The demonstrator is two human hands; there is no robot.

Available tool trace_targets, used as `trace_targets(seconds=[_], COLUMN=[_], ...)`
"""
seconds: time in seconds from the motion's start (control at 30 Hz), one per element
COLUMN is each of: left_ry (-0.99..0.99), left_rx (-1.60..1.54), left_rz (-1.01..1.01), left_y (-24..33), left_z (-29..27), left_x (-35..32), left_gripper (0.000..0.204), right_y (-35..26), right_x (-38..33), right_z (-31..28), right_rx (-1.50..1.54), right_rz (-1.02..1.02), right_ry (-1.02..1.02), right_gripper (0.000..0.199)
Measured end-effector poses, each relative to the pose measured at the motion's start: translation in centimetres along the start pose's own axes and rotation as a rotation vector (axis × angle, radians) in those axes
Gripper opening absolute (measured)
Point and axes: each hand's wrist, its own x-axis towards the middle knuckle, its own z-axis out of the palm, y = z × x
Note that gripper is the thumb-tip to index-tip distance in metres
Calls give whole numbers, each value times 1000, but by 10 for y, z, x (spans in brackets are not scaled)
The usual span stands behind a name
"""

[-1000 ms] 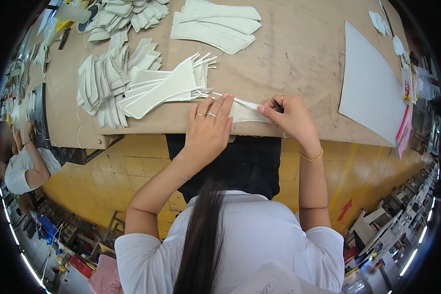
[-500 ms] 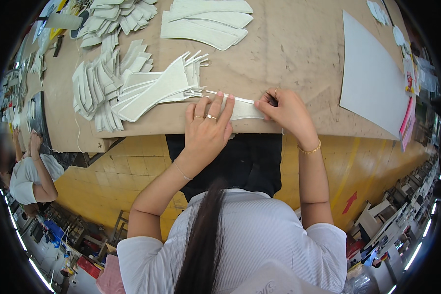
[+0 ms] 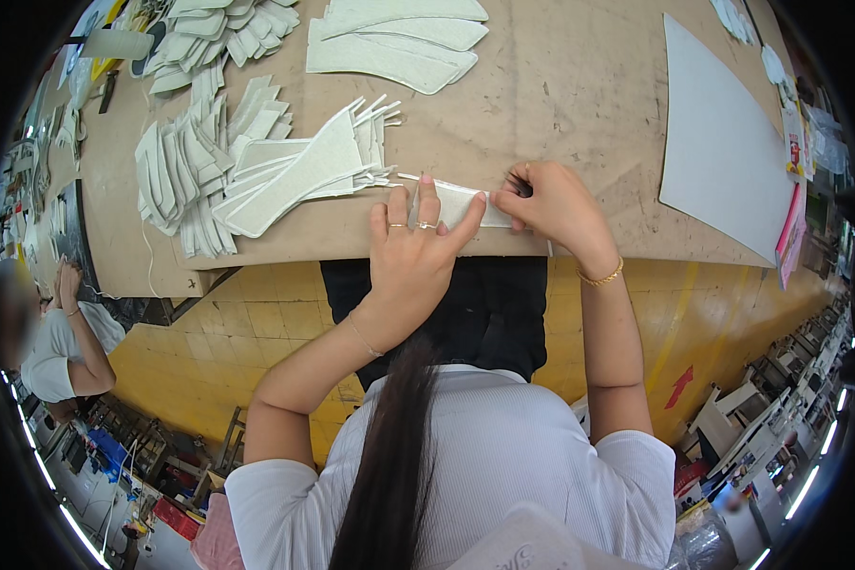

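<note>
A pale, flat cut piece (image 3: 456, 202) with a thin white strip along its far edge lies at the near edge of the table. My left hand (image 3: 413, 242) rests on its left part, fingers spread, one fingertip on the far edge and another nearer its middle. At the right end, my right hand (image 3: 556, 204) is closed in a pinch on the piece, its fingertips curled and partly hidden. Left of my left hand lies a fanned pile of similar pieces (image 3: 304, 180), with narrow strip ends sticking out on its right side.
Behind lie more overlapping pale pieces (image 3: 399, 43) and stacked pieces (image 3: 223, 33). A large white sheet (image 3: 722, 142) covers the table's right side, with a pink item (image 3: 790, 233) beside it. Another person (image 3: 71, 342) works at the far left. Brown covering (image 3: 579, 85) spans the table.
My left hand has shifted slightly nearer and its fingers have spread, with the index finger moving right and down along the piece. My right hand has risen a little, still pinching the right end.
</note>
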Motion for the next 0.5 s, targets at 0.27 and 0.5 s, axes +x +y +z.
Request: trace_targets(seconds=[0.27,0.5], left_ry=[14,10], left_rx=[-124,-82], left_rz=[43,54], left_y=[25,22], left_z=[5,2], left_x=[14,12], left_gripper=[50,50], right_y=[1,31], right_x=[-4,-19], right_z=[5,-29], right_rx=[-222,11], right_rz=[-110,-43], right_ry=[165,61], right_gripper=[31,34])
